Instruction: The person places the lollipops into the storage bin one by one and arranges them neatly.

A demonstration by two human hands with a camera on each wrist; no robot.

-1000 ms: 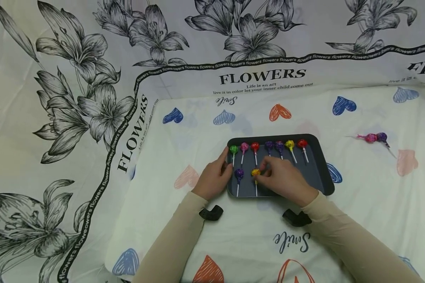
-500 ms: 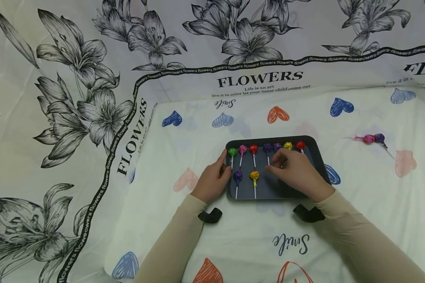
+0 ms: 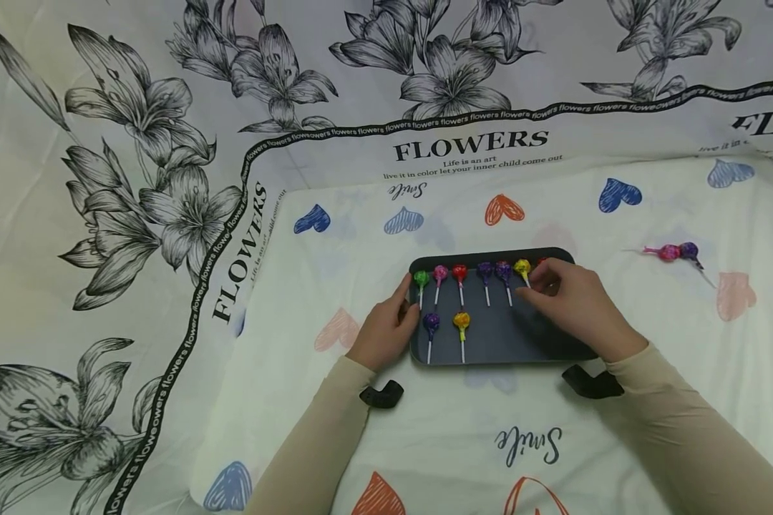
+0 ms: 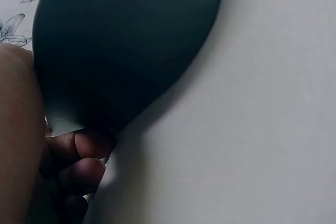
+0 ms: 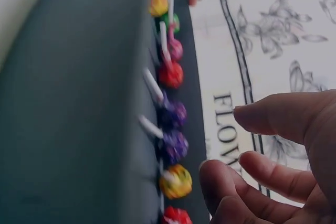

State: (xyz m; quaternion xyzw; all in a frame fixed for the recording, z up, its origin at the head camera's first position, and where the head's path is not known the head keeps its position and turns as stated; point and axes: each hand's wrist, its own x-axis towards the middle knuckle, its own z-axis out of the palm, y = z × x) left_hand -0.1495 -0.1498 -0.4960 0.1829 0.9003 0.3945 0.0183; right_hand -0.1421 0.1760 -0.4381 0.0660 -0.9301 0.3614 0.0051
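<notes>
A dark grey tray (image 3: 489, 340) holds several wrapped lollipops. Along its far side runs a row: green (image 3: 421, 279), pink, red, two purple, yellow (image 3: 522, 267), and a red one mostly hidden by my right hand. Nearer me lie a purple lollipop (image 3: 431, 323) and a yellow-orange lollipop (image 3: 462, 321). My left hand (image 3: 386, 332) grips the tray's left edge; in the left wrist view its fingertips (image 4: 89, 174) curl against the tray. Over the tray's right part, my right hand (image 3: 580, 304) holds nothing, its thumb and fingers apart in the right wrist view.
Two more lollipops, pink (image 3: 668, 252) and purple (image 3: 688, 250), lie together on the heart-patterned cloth (image 3: 361, 265), right of the tray. Beyond it spreads a cloth printed with black line flowers (image 3: 193, 200).
My right hand has let go of the yellow-orange lollipop in the near row and moved right across the tray. The left hand stays at the tray's left edge.
</notes>
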